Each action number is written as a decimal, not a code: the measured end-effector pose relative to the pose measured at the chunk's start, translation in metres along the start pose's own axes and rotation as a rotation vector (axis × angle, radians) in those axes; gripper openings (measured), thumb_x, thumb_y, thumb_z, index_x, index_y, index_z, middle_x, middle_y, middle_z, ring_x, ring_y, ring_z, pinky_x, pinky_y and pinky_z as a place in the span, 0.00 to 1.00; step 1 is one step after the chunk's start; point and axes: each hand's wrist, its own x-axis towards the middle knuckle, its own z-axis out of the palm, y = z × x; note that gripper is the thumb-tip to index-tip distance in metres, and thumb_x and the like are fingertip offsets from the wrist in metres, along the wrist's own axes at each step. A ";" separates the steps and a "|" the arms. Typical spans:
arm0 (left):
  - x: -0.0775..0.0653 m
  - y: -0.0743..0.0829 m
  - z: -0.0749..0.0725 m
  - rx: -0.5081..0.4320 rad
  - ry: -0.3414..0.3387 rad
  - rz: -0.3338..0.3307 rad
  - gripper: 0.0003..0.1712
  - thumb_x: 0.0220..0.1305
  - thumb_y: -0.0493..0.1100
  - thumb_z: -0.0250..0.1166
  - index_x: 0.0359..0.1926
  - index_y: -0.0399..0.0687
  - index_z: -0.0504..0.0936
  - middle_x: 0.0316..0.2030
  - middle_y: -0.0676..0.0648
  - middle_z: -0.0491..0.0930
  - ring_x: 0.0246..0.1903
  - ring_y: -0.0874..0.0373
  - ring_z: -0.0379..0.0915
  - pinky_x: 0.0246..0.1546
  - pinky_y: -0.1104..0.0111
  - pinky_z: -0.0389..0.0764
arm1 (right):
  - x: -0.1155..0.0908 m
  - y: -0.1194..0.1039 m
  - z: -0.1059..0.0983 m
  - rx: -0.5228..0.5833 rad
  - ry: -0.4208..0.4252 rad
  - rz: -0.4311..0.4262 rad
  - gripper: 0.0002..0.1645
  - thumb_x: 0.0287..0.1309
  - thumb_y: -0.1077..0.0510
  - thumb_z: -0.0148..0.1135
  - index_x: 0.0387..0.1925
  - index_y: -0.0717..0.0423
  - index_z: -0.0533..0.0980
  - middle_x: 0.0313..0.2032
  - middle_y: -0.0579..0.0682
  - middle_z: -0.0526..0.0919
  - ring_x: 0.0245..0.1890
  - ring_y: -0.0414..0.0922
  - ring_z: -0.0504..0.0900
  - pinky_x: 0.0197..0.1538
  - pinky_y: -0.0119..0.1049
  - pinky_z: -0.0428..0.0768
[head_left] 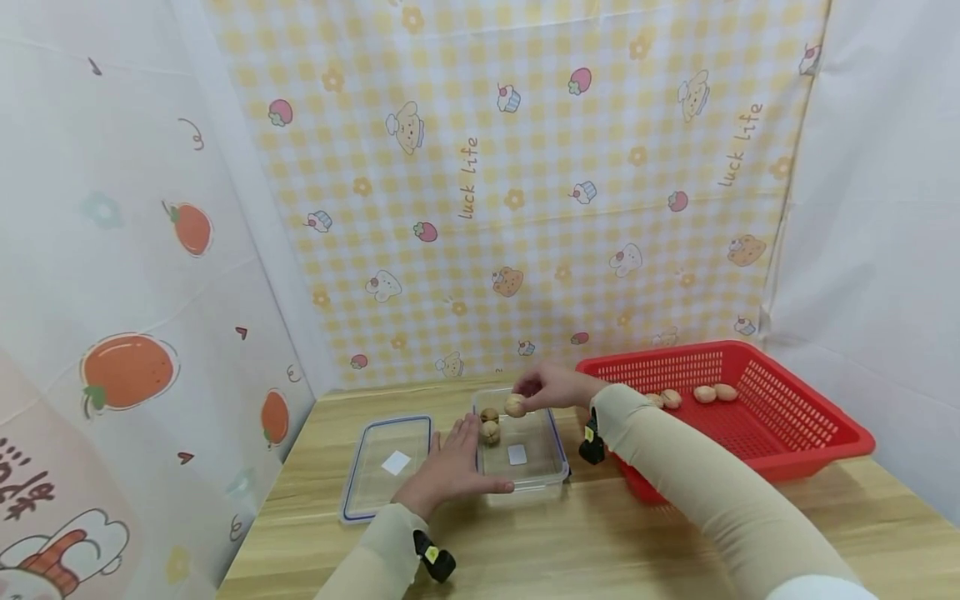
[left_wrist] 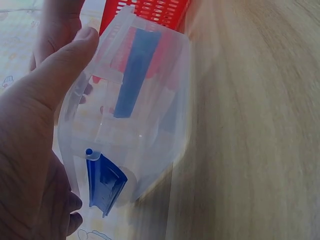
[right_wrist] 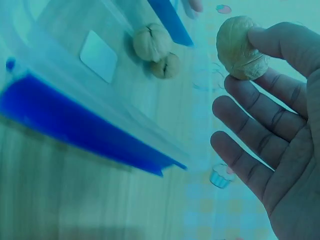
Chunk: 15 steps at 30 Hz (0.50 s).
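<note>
Seven walnuts are counted in view: one in the right hand (head_left: 558, 387), two in the clear container (head_left: 536, 482), and four in the red basket (head_left: 757, 429). The basket count is limited to what is visible, since part of the interior is covered by the right sleeve (head_left: 690, 475). One container, one basket and one lid (head_left: 375, 467) are noted on the wooden table (head_left: 540, 550). One white label (head_left: 517, 454) is observed at the container and one white tag (head_left: 396, 462) at the lid. Two blue latches (left_wrist: 137, 75) are seen on the container from the left wrist.

The held walnut (head_left: 514, 406) is pinched between the thumb and fingertips of the right hand, above the far part of the container; the remaining fingers are extended and spread apart. The two contained walnuts (head_left: 491, 432) are grouped at the container's left side. The left hand (head_left: 450, 467) is spread wide at the container's near left corner, with the thumb stretched along the near side; nothing is gripped by it. The lid is laid flat to the left of the container, the basket placed to its right.
</note>
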 end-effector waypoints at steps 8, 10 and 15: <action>-0.003 -0.005 -0.002 0.014 -0.004 0.031 0.77 0.46 0.87 0.57 0.81 0.41 0.43 0.80 0.41 0.41 0.79 0.45 0.35 0.73 0.38 0.35 | 0.014 0.000 0.027 -0.005 0.035 0.035 0.13 0.57 0.54 0.73 0.43 0.52 0.85 0.36 0.42 0.86 0.38 0.39 0.83 0.45 0.38 0.83; -0.003 -0.006 -0.002 0.014 -0.004 0.040 0.77 0.47 0.87 0.58 0.81 0.41 0.43 0.80 0.41 0.42 0.79 0.45 0.36 0.73 0.37 0.36 | 0.017 0.001 0.034 -0.026 0.036 0.043 0.13 0.56 0.53 0.74 0.42 0.52 0.85 0.35 0.41 0.85 0.37 0.39 0.82 0.44 0.37 0.82; -0.004 -0.007 -0.002 0.010 -0.005 0.048 0.76 0.48 0.86 0.59 0.81 0.40 0.43 0.80 0.41 0.42 0.79 0.45 0.36 0.73 0.37 0.36 | 0.024 0.001 0.051 -0.107 0.049 0.067 0.13 0.53 0.51 0.76 0.40 0.50 0.86 0.32 0.40 0.84 0.34 0.39 0.80 0.39 0.35 0.80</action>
